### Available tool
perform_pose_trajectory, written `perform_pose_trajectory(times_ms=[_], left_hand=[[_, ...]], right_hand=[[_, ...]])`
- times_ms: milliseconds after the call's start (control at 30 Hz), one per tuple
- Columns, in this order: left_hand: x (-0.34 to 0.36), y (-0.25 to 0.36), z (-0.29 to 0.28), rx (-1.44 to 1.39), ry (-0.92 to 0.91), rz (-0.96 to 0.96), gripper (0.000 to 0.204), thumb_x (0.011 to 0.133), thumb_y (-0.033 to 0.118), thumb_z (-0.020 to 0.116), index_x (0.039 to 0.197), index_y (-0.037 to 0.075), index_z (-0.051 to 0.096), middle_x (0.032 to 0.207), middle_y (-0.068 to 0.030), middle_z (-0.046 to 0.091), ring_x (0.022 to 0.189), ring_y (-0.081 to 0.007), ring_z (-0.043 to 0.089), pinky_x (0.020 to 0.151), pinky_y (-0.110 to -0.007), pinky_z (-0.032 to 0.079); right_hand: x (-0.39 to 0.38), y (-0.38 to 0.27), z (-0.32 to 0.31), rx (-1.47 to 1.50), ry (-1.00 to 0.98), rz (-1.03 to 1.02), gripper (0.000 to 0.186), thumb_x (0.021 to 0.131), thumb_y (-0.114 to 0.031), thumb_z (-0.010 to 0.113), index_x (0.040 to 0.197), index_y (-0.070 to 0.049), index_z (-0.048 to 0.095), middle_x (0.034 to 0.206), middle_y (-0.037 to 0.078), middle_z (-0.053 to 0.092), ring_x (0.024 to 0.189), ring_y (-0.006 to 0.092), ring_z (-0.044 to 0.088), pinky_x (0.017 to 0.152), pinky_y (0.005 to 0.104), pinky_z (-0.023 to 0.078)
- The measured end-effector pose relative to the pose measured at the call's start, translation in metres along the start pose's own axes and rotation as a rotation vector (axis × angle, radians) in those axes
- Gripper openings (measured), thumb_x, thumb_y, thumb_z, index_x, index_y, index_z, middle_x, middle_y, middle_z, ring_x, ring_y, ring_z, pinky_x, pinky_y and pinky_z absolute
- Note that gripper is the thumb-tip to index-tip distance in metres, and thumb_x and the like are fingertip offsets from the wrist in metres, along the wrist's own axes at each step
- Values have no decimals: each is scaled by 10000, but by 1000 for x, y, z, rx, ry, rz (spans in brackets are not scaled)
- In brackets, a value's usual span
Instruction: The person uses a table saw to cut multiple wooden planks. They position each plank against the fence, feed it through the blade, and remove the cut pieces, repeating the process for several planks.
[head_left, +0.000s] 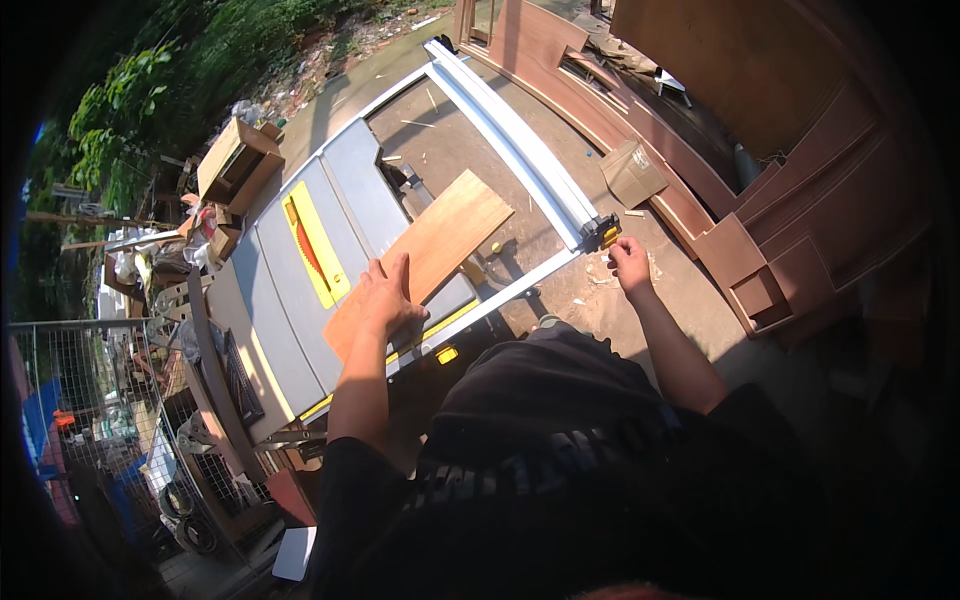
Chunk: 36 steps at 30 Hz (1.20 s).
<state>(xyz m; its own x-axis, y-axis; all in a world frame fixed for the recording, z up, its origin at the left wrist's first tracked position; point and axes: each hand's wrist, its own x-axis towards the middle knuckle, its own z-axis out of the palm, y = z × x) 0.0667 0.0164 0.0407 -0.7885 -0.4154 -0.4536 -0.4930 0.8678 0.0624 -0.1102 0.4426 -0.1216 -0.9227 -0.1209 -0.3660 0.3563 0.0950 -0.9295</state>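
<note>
The relation that matters is between the wooden board (450, 225) and the two hands: it lies flat under the left hand (385, 298) and to the left of the right hand (630, 265). The board's long axis slants from lower left to upper right, its far end pointing toward the long pale fence (528, 160) but apart from it. The left hand is clearly the nearer one — it rests on the board, toward the lower-left end, with its fingers apart on the upper face and its thumb by the near edge.

Most of the board's lower-left half lies over the grey table (300, 340); the upper-right end reaches out past the table's edge, over the open space inside the frame. A yellow strip (322, 272) with a red toothed shape lies on the table to the left of the board.

The right hand is well apart from the board, beside the black and yellow end block (608, 237) at the near end of the fence. Its fingers are curled in — whether they grip the block or only hang next to it, I cannot tell.
</note>
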Motion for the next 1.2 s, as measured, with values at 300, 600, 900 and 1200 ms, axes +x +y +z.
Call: perform_pose_trajectory(times_ms=[300,600,900,1200], left_hand=[[7,10,-6,76,-126,-96,1335,590,297,946,1620,418,105,1680,-223,108,1480,-563,206,1064,-694,399],[-2,16,-16,29,-131,-104,1264,633,240,911,1611,437,135,1675,-219,117,1483,-554,200,1039,-710,401],[28,8,-28,-21,-25,24,1224,603,211,905,1589,452,221,1600,-241,254,1402,-525,338,997,-712,429],[41,48,-56,18,23,103,1180,578,198,914,1571,404,310,1478,-202,366,1319,-507,412,1008,-619,487]], right_hand=[[-2,-11,-2,-28,-77,98,171,978,-227,599,1076,-88,579,847,29,614,651,109,588,520,251,437],[1,-9,-5,-70,-155,155,170,1008,-280,567,1043,-114,561,842,24,618,658,112,598,524,262,443],[5,-13,-10,-138,-180,162,167,1006,-272,566,1047,-111,572,837,28,615,636,113,599,503,259,437],[6,-6,-6,-91,-185,194,175,1038,-306,529,1080,-137,552,817,19,591,607,118,589,476,252,419]])
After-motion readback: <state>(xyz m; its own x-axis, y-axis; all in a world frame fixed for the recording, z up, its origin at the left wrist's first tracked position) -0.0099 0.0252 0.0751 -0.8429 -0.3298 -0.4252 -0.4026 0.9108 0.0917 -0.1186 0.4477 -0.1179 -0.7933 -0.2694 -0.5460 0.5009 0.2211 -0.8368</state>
